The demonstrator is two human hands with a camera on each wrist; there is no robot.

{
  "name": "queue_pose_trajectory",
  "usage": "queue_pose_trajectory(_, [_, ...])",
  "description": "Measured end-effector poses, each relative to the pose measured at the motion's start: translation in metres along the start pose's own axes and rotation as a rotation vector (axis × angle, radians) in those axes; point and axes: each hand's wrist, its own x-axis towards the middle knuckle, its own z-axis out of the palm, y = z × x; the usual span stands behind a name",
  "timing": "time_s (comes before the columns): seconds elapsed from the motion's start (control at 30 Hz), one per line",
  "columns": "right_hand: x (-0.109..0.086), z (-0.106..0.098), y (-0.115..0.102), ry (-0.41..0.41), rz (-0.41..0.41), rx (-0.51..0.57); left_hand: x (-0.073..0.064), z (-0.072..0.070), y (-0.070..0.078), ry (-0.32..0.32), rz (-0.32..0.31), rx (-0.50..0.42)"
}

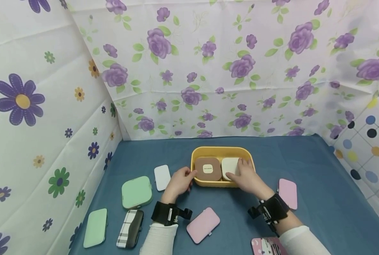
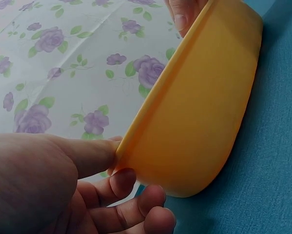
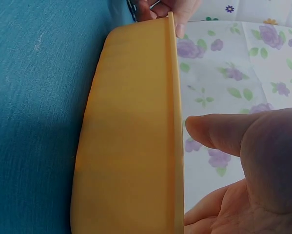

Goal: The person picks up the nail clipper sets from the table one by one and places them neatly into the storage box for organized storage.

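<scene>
A yellow plastic basin (image 1: 212, 152) stands toward the back of the table, holding a brown square case (image 1: 214, 173) with a cream label and a white rounded case (image 1: 229, 165). My left hand (image 1: 179, 181) pinches the basin's left rim between thumb and forefinger; the other fingers curl below it outside the wall (image 2: 189, 102). Over the right end of the basin, my right hand (image 1: 247, 176) grips the white case with thumb in front and fingers behind. In the right wrist view the wall (image 3: 126, 126) hides that case and some fingertips.
Left of the basin lie a small white case (image 1: 162, 177), two green cases, one of them this square one (image 1: 136, 192), and a plaid case (image 1: 130, 228). Pink cases lie in front (image 1: 203, 225) and at right (image 1: 287, 193). A cartoon-printed case (image 1: 266, 245) sits by the right forearm. Floral cloth hangs behind.
</scene>
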Motion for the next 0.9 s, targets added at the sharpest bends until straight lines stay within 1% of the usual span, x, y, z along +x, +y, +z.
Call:
queue_pose_trajectory(0.2, [0.001, -0.001, -0.002, -0.003, -0.001, -0.026, 0.000, -0.002, 0.000, -0.003, 0.005, 0.008])
queue_pose_trajectory(0.4, [0.000, -0.002, -0.006, -0.084, -0.012, -0.080, 0.000, -0.001, 0.000, -0.002, 0.016, 0.012])
queue_pose_trajectory(0.5, [0.000, -0.002, -0.007, -0.101, -0.009, -0.092, 0.000, -0.002, 0.001, -0.002, 0.017, 0.011])
queue_pose_trajectory(0.6, [-0.001, -0.002, -0.007, -0.094, -0.012, -0.101, 0.000, -0.001, 0.001, 0.000, 0.017, 0.009])
queue_pose_trajectory(0.73, [-0.001, -0.001, -0.005, -0.073, -0.018, -0.080, 0.000, -0.001, 0.000, 0.002, 0.013, 0.005])
queue_pose_trajectory(0.83, [-0.001, -0.001, -0.001, -0.027, -0.034, -0.018, 0.000, -0.001, 0.000, 0.002, 0.011, 0.004])
queue_pose_trajectory(0.9, [-0.002, -0.001, 0.003, 0.025, -0.062, 0.038, 0.000, -0.001, 0.000, 0.000, 0.010, 0.005])
